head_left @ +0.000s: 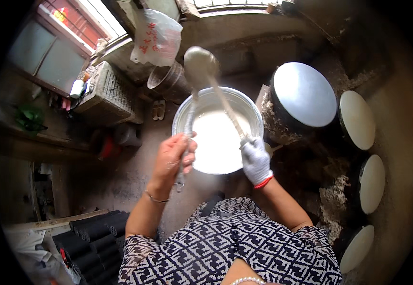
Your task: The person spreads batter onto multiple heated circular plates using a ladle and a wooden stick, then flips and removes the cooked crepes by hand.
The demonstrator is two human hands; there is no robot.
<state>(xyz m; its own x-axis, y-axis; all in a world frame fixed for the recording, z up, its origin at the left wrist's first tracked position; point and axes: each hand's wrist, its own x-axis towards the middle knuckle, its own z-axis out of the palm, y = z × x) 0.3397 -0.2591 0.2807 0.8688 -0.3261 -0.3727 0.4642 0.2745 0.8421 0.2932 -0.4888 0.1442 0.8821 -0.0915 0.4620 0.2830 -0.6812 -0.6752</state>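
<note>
My bare left hand (172, 156) is wrapped round the handle of a metal ladle (193, 58), whose bowl is raised past the far rim of a large metal pot (259, 124). White liquid (216, 147) fills much of that pot, which stands in front of me. My right hand (255, 159), in a white knitted glove with a red cuff, grips a long pale stick (227, 108). The stick slants up to the left, and its far end meets or overlaps the ladle's bowl. Motion blurs both far ends, so I cannot tell what tips the stick.
At the right stand a large round metal lid (305, 95) and several smaller pale round lids (357, 119). A bucket (169, 78), a hanging plastic bag (157, 39) and a pair of slippers (158, 109) are beyond the pot. Black cylindrical briquettes (92, 242) are stacked at lower left.
</note>
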